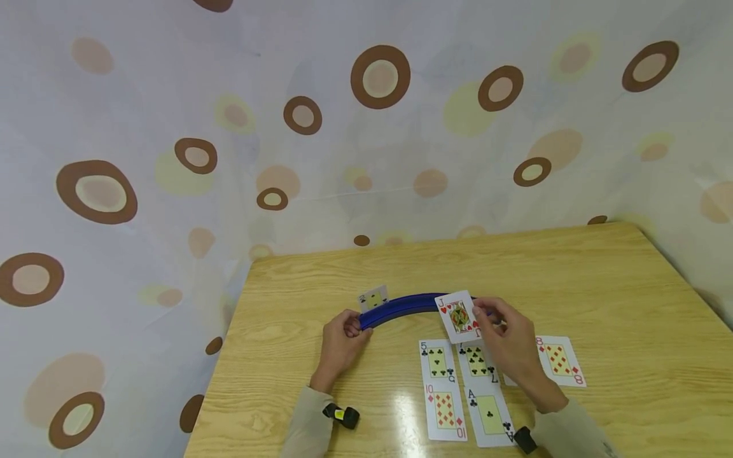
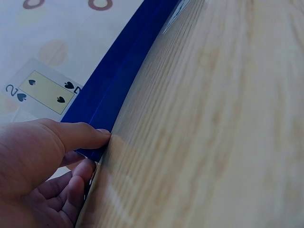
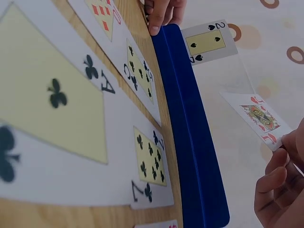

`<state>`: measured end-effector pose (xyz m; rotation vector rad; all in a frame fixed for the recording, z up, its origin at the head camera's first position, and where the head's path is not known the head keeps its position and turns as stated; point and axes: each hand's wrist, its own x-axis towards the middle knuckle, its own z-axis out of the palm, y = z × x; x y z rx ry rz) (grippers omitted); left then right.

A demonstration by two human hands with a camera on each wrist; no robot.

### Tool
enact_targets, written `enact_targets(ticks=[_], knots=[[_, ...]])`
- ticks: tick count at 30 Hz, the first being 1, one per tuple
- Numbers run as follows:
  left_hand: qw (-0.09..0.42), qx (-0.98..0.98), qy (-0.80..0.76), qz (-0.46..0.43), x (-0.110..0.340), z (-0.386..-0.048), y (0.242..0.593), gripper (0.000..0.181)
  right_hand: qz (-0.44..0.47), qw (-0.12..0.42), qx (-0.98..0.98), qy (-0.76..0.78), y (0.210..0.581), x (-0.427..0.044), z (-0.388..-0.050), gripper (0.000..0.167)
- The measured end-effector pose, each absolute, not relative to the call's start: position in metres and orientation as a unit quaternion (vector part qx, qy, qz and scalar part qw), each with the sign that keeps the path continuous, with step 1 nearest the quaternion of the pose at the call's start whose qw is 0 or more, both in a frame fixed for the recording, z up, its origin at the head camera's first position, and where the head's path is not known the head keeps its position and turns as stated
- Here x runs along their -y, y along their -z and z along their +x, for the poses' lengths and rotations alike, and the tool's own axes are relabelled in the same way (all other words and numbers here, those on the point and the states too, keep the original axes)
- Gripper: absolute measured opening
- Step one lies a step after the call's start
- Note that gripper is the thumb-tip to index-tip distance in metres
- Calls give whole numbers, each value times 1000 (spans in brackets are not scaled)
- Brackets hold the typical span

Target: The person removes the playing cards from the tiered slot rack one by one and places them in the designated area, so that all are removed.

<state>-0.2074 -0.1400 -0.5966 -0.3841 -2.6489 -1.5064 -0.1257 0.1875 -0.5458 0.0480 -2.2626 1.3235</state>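
A curved blue playing card holder (image 1: 403, 306) stands on the table. At its left end, my left hand (image 1: 339, 343) pinches it between thumb and fingers. The two of spades (image 2: 47, 92) stands upright in the holder near that end. My right hand (image 1: 511, 346) grips the jack of hearts (image 1: 458, 317) by its edge, over the holder's right part in the head view. In the right wrist view the jack (image 3: 259, 116) is tilted and apart from the holder. Its face is toward me.
Face up in front of the holder lie the five of clubs (image 1: 437, 360), seven of clubs (image 1: 474, 362), ten of diamonds (image 1: 445, 410), ace of clubs (image 1: 489, 416) and eight of diamonds (image 1: 560, 361). My right hand covers part of another card. A patterned cloth (image 1: 321, 159) hangs behind the table.
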Motion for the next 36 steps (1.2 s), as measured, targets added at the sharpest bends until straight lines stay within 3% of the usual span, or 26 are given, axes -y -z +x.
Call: enact_targets(ticks=[19, 36], knots=[[38, 862, 489, -130, 141, -207, 597, 28, -88, 228, 855, -458, 550, -205, -87, 15], [32, 859, 495, -123, 139, -207, 596, 28, -159, 152, 879, -423, 558, -228, -46, 19]])
